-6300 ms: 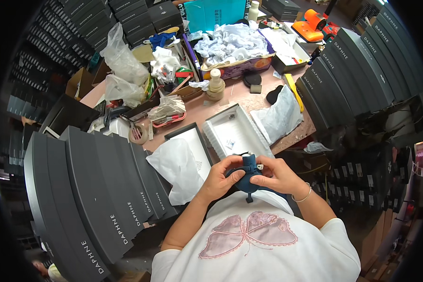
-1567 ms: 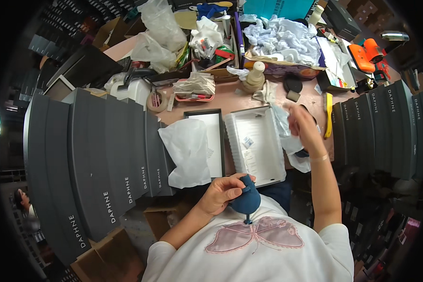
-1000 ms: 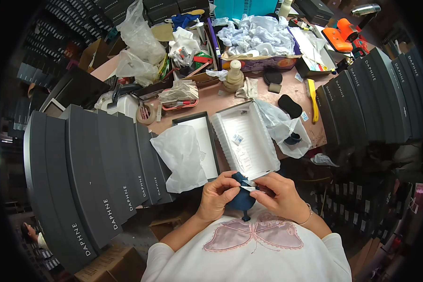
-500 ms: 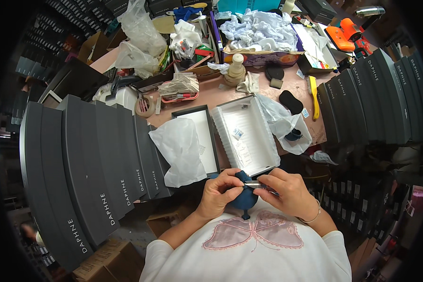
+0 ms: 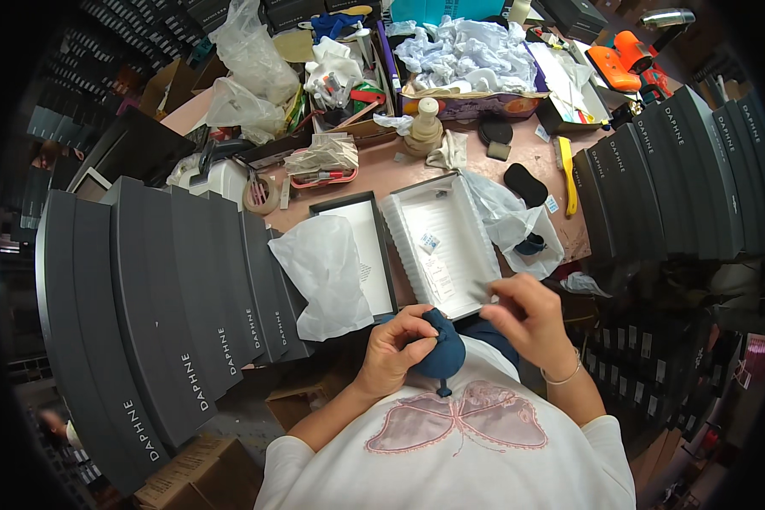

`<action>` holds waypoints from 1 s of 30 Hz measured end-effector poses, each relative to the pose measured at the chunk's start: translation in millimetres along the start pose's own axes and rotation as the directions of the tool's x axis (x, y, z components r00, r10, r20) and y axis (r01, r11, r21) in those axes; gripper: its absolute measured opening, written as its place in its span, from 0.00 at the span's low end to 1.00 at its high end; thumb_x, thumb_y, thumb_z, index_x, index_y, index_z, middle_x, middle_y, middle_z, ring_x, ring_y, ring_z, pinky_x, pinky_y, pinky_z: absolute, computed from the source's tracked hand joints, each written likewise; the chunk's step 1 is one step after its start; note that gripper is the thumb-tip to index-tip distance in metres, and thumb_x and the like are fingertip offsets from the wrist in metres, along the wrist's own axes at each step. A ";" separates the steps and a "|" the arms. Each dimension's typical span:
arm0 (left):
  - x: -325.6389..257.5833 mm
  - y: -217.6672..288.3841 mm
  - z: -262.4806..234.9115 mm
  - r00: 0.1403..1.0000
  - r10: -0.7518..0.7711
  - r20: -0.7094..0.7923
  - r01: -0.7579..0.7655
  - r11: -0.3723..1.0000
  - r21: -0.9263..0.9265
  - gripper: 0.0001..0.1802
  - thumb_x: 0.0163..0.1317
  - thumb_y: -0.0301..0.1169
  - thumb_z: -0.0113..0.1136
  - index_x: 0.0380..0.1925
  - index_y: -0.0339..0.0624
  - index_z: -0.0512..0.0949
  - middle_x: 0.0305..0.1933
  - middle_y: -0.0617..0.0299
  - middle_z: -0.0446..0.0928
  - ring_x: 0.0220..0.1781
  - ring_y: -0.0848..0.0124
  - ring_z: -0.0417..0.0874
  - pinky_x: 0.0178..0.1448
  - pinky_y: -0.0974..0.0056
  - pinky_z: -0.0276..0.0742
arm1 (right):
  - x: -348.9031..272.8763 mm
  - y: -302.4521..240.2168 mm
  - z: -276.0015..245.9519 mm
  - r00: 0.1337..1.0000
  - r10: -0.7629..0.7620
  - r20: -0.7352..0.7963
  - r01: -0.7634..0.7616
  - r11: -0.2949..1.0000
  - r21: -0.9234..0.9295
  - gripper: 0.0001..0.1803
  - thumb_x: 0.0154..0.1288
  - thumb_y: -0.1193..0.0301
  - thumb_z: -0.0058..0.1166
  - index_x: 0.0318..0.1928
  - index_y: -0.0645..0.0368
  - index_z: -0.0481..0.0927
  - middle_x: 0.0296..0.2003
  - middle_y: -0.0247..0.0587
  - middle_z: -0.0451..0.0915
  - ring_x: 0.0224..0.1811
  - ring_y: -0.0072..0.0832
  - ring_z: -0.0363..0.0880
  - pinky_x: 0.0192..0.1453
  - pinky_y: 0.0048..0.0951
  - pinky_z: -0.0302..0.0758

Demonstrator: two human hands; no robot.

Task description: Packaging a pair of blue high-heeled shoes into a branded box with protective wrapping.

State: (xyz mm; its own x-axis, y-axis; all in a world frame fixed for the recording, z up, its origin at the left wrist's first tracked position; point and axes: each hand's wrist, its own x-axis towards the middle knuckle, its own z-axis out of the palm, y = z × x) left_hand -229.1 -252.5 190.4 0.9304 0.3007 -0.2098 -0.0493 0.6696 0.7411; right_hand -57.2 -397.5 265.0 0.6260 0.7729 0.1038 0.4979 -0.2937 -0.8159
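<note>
At far left, at least five dark grey boxes (image 5: 136,331) stand in a row, then one dark-rimmed tray (image 5: 368,242) with one sheet of white paper (image 5: 321,272) draped over it. The left hand (image 5: 391,350) pinches one dark blue shoe (image 5: 441,354) by its upper edge, thumb against fingers, above the person's lap; the shoe is plain and matt, with a smooth rounded back and one slim heel, flared at its tip, pointing at the shirt. Beyond it is one white box (image 5: 450,217) with a ridged side, one small sachet (image 5: 429,243) inside. The right hand (image 5: 531,327), near that box's corner, has thumb and forefinger close together on one thin grey object (image 5: 482,294), too blurred to identify. Farther right on the pink worktop (image 5: 574,240) are one dark blue item (image 5: 531,245) in crumpled white wrapping (image 5: 535,268), one black oval pad (image 5: 525,184) and one yellow bar (image 5: 565,177).
</note>
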 end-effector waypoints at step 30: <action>-20.3 46.0 -0.4 0.999 -0.039 -0.018 0.043 0.943 0.329 0.18 0.56 0.34 0.56 0.45 0.38 0.71 0.41 0.63 0.73 0.44 0.77 0.73 0.50 0.71 0.69 | 10.9 12.4 52.4 0.832 -0.295 0.470 0.052 0.885 0.463 0.13 0.62 0.68 0.62 0.42 0.63 0.78 0.35 0.40 0.80 0.38 0.30 0.80 0.41 0.27 0.75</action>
State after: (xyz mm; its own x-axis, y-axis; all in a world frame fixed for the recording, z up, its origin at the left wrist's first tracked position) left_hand -250.4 -227.5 228.5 0.9249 0.2867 -0.2499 0.1128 0.4207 0.9002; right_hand -75.7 -363.2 226.2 0.0924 0.9939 0.0595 0.1954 0.0405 -0.9799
